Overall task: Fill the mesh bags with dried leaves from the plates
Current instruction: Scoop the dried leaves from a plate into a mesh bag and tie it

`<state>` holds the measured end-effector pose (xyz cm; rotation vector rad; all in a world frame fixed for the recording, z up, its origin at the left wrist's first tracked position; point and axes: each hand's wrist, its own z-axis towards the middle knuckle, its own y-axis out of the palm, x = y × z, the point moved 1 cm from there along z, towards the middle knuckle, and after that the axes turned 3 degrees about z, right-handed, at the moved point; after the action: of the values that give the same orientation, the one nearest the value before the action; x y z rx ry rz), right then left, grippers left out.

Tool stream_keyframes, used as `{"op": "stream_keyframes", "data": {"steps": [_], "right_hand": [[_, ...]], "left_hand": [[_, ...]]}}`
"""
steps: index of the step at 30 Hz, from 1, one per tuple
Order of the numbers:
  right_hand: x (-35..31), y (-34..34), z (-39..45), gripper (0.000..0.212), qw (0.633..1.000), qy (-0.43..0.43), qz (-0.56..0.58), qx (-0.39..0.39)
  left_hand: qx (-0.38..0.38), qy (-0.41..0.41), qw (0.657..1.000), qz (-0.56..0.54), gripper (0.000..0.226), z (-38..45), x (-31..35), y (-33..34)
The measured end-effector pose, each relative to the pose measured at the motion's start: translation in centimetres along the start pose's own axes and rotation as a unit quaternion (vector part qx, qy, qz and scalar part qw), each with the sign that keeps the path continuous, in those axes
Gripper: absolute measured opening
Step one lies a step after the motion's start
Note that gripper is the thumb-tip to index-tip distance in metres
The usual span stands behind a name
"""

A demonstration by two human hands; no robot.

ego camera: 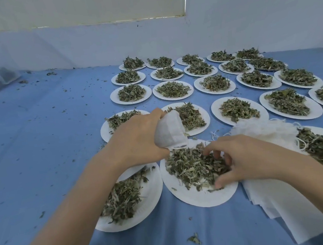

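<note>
Blue cloth covers the desk [40,133], bounded by pale walls. White paper plates [131,94] of dried leaves [188,167] stand in rows. Left hand [138,138] grips a white mesh bag [169,131] above the near plate [198,199]. Right hand [244,160], fingers [218,183] curled, pinches leaves there. Spare bags [277,206] lie just right.

A blue cloth [42,152] meets a white wall [246,27].

A pale wall [246,27] stands behind a blue cloth [40,133]. A drawn blind [80,8] leaks daylight at its edge
</note>
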<state>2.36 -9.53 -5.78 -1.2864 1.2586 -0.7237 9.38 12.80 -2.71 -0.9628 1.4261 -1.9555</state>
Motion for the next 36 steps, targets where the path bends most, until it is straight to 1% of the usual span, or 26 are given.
{"op": "stream_keyframes", "data": {"steps": [3, 5, 8, 11, 16, 18, 21, 24, 26, 28, 31, 32, 33, 36], "right_hand": [[0.1, -0.1, 0.1, 0.042, 1.0, -0.014, 0.007, 0.017], [0.1, -0.5, -0.1, 0.032, 0.998, -0.03, 0.023, 0.04], [-0.1, -1.8, -0.3, 0.026, 0.993, -0.056, 0.06, 0.084], [-0.8, -3.3, -0.6, 0.025, 0.981, -0.093, 0.114, 0.131], [-2.0, -4.9, -0.7, 0.018, 0.944, -0.11, 0.208, 0.233], [-2.5, -5.0, -0.4, 0.018, 0.942, -0.111, 0.208, 0.237], [-3.2, -4.8, 0.2, 0.021, 0.939, -0.116, 0.208, 0.249], [-3.5, -4.2, 1.0, 0.024, 0.919, -0.097, 0.274, 0.267], [-3.6, -3.9, 1.4, 0.026, 0.911, -0.085, 0.308, 0.261], [-3.7, -4.1, 1.3, 0.028, 0.912, -0.101, 0.33, 0.22], [-3.8, -4.5, 0.7, 0.033, 0.923, -0.149, 0.332, 0.128], [-3.8, -4.5, 0.7, 0.034, 0.925, -0.15, 0.33, 0.116], [-3.9, -4.5, 0.7, 0.034, 0.924, -0.145, 0.332, 0.123], [-4.2, -3.9, 1.1, 0.035, 0.902, -0.112, 0.364, 0.206]], "left_hand": [[-0.008, 0.007, 1.0, 0.003, 0.06, 0.1, 0.3, 0.2], [-0.01, 0.011, 1.0, 0.011, 0.058, 0.1, 0.4, 0.4], [-0.014, 0.02, 0.999, 0.025, 0.057, 0.2, 0.6, 0.6], [-0.02, 0.029, 0.999, 0.031, 0.056, 0.3, 0.8, 0.7], [-0.016, 0.041, 0.998, 0.033, 0.058, 0.3, 1.2, 1.1], [-0.007, 0.047, 0.999, 0.026, 0.058, 0.3, 1.5, 1.1], [0.015, 0.047, 0.999, 0.001, 0.052, 0.3, 1.9, 1.1], [0.028, 0.045, 0.998, -0.022, 0.047, 0.3, 2.2, 1.1], [0.035, 0.043, 0.998, -0.04, 0.046, 0.3, 2.3, 1.0], [0.039, 0.035, 0.997, -0.051, 0.045, 0.4, 2.3, 0.9], [0.037, 0.022, 0.997, -0.056, 0.043, 0.3, 2.1, 0.7], [0.034, 0.02, 0.998, -0.057, 0.041, 0.2, 2.2, 0.7], [0.032, 0.021, 0.998, -0.057, 0.04, 0.2, 2.2, 0.7], [0.028, 0.03, 0.998, -0.051, 0.04, 0.2, 2.6, 0.8]]}}
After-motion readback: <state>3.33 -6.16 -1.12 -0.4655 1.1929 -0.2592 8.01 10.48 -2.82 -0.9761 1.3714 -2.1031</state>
